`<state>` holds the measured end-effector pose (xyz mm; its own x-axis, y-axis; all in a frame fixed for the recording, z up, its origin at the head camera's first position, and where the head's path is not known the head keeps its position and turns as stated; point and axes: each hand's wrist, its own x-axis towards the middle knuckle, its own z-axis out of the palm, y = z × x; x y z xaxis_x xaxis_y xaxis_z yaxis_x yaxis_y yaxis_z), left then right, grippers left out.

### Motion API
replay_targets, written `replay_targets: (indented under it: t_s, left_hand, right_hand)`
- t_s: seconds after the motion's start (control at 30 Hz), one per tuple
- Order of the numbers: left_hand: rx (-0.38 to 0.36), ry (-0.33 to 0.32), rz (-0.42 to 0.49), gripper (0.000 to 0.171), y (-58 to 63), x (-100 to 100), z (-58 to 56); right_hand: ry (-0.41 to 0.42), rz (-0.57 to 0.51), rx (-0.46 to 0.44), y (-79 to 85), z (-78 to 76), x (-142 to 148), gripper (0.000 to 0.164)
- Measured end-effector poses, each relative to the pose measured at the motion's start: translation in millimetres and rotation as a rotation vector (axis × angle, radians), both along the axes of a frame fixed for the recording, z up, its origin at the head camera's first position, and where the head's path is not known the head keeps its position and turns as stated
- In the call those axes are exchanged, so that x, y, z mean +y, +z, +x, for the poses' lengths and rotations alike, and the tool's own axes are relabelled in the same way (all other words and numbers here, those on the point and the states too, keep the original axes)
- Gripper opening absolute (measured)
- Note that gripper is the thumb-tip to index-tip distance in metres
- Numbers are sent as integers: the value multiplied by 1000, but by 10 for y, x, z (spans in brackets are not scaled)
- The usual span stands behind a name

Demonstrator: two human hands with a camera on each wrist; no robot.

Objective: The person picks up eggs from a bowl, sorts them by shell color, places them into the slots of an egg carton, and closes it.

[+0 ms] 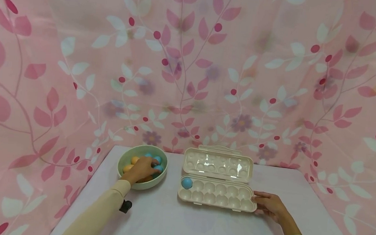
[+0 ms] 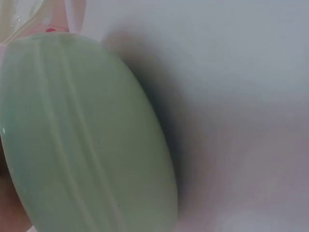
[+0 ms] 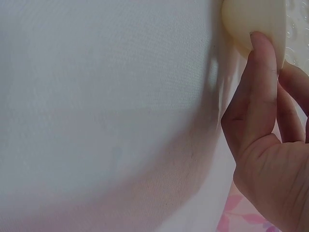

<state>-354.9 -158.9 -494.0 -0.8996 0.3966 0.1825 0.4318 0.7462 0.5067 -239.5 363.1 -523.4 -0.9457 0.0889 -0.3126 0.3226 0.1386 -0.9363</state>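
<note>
My left hand [image 1: 143,169] reaches down into a pale green bowl [image 1: 121,176], its fingers among the blue balls [image 1: 158,160] on the right side. Yellow-orange balls [image 1: 127,168] lie at the left of the bowl. Whether the fingers grip a ball cannot be made out; the left wrist view shows mostly the bowl's outer wall [image 2: 96,135]. At the right end of an opened cream egg carton [image 1: 216,206], my right hand [image 1: 271,206] pinches the edge between thumb and fingers. One blue ball [image 1: 187,183] sits in the carton's back-left cup.
The carton's clear lid [image 1: 218,166] is folded back toward the rear of the white-covered table [image 1: 180,230]. Behind the table hangs a pink floral cloth [image 1: 184,77]. The bowl stands to the left of the carton, with a gap between them.
</note>
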Motion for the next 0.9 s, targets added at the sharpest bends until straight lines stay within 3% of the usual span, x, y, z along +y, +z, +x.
replay_targets:
  t_s: [0.2,0.53,0.7,0.9]
  left_hand:
    - [-55,-5,62,41,44,-45,-20]
    - [-39,7,237,39,124,-7,35]
    - [47,1,352,38,174,97,41]
    - [144,-78,510,42,275,318,105]
  right_hand:
    - [-11,14,-1,-9,0,-8,55]
    - [-30,15,-3,-30,-6,-11,53]
    - [-29,5,4,-57,-12,2,53]
    - [-19,-2,10,-48,-4,-1,52]
